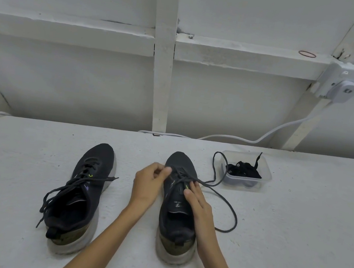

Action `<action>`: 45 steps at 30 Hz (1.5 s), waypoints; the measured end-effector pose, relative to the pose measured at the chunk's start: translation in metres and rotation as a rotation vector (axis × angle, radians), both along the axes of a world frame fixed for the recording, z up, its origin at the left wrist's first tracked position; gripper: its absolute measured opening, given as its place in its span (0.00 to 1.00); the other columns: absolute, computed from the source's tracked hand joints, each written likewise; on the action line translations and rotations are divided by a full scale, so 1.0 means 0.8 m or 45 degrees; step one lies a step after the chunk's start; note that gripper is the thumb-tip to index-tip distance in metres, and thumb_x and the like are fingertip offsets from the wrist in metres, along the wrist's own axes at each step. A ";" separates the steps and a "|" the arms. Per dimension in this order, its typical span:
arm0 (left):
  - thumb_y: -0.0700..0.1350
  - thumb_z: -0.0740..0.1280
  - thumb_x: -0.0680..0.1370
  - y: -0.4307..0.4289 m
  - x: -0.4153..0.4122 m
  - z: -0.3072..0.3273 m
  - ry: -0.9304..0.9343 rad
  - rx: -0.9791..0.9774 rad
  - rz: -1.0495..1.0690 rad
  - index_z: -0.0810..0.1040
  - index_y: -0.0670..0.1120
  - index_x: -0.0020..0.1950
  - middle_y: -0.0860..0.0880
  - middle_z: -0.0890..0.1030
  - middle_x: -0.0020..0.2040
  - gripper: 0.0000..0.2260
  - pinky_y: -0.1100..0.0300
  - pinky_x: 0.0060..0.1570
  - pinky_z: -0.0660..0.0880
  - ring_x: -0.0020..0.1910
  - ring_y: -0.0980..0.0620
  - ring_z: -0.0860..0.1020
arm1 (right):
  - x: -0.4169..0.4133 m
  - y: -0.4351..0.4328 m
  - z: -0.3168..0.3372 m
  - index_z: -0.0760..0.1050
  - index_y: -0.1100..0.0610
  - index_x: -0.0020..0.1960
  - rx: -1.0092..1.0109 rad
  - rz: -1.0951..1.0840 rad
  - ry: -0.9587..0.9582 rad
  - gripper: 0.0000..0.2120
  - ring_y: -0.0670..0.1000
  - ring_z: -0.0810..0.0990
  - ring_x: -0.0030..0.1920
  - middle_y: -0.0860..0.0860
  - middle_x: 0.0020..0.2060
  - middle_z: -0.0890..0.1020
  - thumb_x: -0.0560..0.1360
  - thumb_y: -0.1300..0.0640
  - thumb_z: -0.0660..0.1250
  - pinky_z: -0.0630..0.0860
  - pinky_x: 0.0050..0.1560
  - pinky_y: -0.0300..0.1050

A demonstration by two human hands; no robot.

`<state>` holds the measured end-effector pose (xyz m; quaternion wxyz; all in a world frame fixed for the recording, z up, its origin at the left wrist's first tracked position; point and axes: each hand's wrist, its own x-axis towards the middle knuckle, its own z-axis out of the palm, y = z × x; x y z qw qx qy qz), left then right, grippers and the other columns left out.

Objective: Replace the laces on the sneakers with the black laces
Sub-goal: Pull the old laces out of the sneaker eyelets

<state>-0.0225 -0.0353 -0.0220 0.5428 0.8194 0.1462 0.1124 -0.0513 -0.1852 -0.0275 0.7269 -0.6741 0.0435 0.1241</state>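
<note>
left hand [149, 183]: pinching the grey lace [229, 208] at the front eyelets of the sneaker [180, 164], frame centre.
right hand [197, 203]: fingers flat, pressing the tongue.
technique: pull the lace out one crossing at a time, shoe pinned down.

Both bare forearms are extended forward and angled toward each other. The left hand [147, 184] is curled, with thumb and forefinger pinched on a thin dark grey shoelace [206, 182]. The right hand [198, 204] is laid palm-down, its fingers nearly straight and the thumb held apart.
</note>
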 end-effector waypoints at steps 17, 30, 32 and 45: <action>0.51 0.71 0.76 0.040 0.015 0.024 -0.088 -0.362 0.219 0.80 0.47 0.38 0.55 0.77 0.32 0.10 0.59 0.39 0.68 0.30 0.57 0.69 | -0.002 0.000 -0.001 0.69 0.50 0.73 0.073 -0.004 0.005 0.24 0.42 0.62 0.75 0.43 0.75 0.65 0.77 0.51 0.67 0.57 0.77 0.48; 0.45 0.70 0.77 0.024 0.001 0.021 -0.146 -0.489 0.237 0.79 0.45 0.37 0.50 0.74 0.32 0.09 0.67 0.32 0.66 0.29 0.56 0.66 | -0.003 0.001 -0.003 0.70 0.49 0.72 0.096 -0.021 -0.011 0.25 0.41 0.63 0.74 0.42 0.74 0.66 0.76 0.49 0.67 0.58 0.77 0.48; 0.46 0.69 0.78 0.025 0.002 0.026 -0.184 -0.545 0.298 0.78 0.44 0.37 0.48 0.73 0.32 0.10 0.64 0.32 0.65 0.30 0.54 0.65 | -0.003 0.002 -0.003 0.70 0.49 0.72 0.096 -0.026 -0.006 0.25 0.41 0.63 0.74 0.42 0.74 0.66 0.76 0.49 0.67 0.58 0.77 0.49; 0.42 0.71 0.76 0.028 0.007 0.029 -0.314 -0.493 0.303 0.81 0.49 0.41 0.56 0.78 0.33 0.04 0.64 0.39 0.70 0.29 0.63 0.71 | -0.005 0.002 0.000 0.80 0.43 0.58 0.073 -0.067 -0.043 0.11 0.43 0.73 0.67 0.42 0.67 0.75 0.78 0.53 0.66 0.67 0.70 0.44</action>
